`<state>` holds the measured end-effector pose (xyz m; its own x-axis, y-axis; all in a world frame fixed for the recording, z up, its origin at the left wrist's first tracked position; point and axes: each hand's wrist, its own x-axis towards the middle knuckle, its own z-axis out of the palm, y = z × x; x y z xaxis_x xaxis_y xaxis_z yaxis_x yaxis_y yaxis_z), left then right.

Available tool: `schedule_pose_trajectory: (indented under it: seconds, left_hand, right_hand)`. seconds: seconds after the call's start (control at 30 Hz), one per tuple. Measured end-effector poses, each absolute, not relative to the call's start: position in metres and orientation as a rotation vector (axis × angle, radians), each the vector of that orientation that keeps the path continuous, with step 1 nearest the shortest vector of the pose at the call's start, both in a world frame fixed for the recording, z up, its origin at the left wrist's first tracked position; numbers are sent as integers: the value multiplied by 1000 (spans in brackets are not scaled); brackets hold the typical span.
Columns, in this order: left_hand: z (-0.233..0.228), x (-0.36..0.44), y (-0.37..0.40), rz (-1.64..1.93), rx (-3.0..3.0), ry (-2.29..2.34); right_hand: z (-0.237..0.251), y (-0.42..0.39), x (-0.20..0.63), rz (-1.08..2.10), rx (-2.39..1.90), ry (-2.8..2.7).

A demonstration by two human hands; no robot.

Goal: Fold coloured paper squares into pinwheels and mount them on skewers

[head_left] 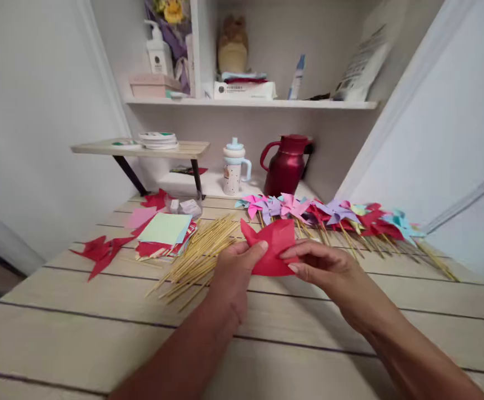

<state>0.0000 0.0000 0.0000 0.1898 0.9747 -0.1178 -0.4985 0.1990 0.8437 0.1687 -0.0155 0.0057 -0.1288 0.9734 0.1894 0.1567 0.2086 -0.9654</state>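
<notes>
The left hand (237,266) pinches the red paper (274,253) above the table (87,319), while the right hand (329,265) pinches its right edge. Sticks (200,250) lie left, pinwheels (337,212) far right

A red thermos jug (287,168) stood far back, right of a lidded tumbler (232,173); a white pump bottle (159,56) stood far left.

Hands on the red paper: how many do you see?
2: the left hand holds the red paper at its left side, the right hand at its right. Some fingers are hidden.
</notes>
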Motion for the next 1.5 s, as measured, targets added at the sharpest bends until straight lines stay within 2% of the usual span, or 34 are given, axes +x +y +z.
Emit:
schedule_pose_trajectory:
  seconds: [1.03,1.27,1.5]
  left_hand:
    - [5,-1,-5,1195,659,753]
    - [7,-1,-7,1211,753,796]
    - [3,2,-6,1210,836,807]
  right_hand:
    - [1,-17,171,941,-1206,-1567]
    - [8,-19,165,984,-1104,-1565]
    - [10,-22,163,995,-1199,-1527]
